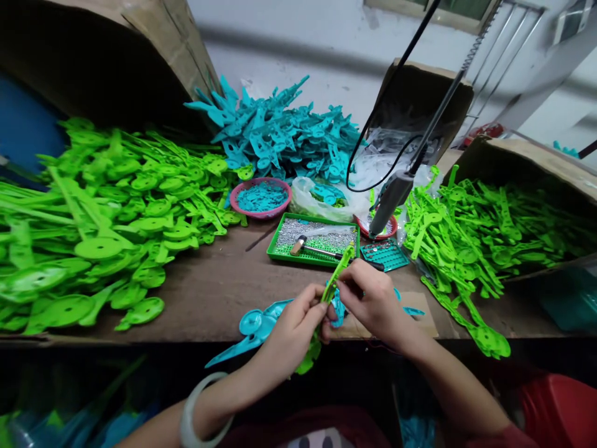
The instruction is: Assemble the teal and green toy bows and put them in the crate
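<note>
My left hand is closed around a bright green plastic part that stands tilted up from the near table edge. My right hand pinches the same part from the right, with a small teal plastic piece pressed against it between both hands. A teal paddle-shaped part lies flat on the table just left of my left hand. A pale bangle sits on my left wrist.
A big heap of green parts fills the left, another spills from a cardboard box at right. Teal parts pile at the back. A pink bowl, a green screw tray and a hanging electric screwdriver stand mid-table.
</note>
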{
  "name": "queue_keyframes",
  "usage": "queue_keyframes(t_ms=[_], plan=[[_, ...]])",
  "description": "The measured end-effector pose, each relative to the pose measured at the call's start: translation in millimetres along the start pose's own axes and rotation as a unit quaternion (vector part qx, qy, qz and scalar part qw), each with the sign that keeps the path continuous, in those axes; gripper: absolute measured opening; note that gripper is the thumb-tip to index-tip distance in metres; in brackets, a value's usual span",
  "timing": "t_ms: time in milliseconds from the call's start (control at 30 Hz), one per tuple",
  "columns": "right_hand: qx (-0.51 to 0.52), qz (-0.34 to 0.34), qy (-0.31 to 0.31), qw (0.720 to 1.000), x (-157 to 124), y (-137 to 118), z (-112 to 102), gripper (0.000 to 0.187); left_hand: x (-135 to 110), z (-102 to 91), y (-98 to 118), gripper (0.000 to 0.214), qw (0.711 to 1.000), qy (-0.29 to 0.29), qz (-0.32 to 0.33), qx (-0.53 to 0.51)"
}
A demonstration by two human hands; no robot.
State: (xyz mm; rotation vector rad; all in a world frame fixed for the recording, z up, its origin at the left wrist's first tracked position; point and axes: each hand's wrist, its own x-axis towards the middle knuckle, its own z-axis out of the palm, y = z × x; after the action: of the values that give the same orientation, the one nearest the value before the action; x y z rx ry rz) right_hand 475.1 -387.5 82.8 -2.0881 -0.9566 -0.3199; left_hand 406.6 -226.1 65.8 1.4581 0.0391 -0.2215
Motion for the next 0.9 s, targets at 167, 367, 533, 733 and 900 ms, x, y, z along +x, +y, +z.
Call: queue_keyframes(t_ms=[167, 367, 533, 733, 900], plan=[[0.153, 0.181, 0.045, 0.970, -4, -9, 15, 0.012, 3, 5.9, -4, 0.030, 0.996, 0.060, 0.042, 0.050], [0.260, 0.256, 0.083, 0.927, -7, -6, 31, 0.009, 8, 2.2, -12, 0.032, 0.973, 0.104, 0.123, 0.164], [0.347, 0.297, 0.033, 0.889, -5, -2, 28, 0.014, 9, -3.5, -23, 0.031, 0.967, 0.133, 0.130, 0.174], [0.389, 0.284, -0.016, 0.876, -7, 5, 23, 0.017, 8, -3.6, -33, 0.028, 0.961, 0.160, 0.132, 0.184], [0.311, 0.204, 0.019, 0.928, -17, 14, 30, 0.009, 8, -2.3, -41, 0.038, 0.941, 0.144, 0.154, 0.264]])
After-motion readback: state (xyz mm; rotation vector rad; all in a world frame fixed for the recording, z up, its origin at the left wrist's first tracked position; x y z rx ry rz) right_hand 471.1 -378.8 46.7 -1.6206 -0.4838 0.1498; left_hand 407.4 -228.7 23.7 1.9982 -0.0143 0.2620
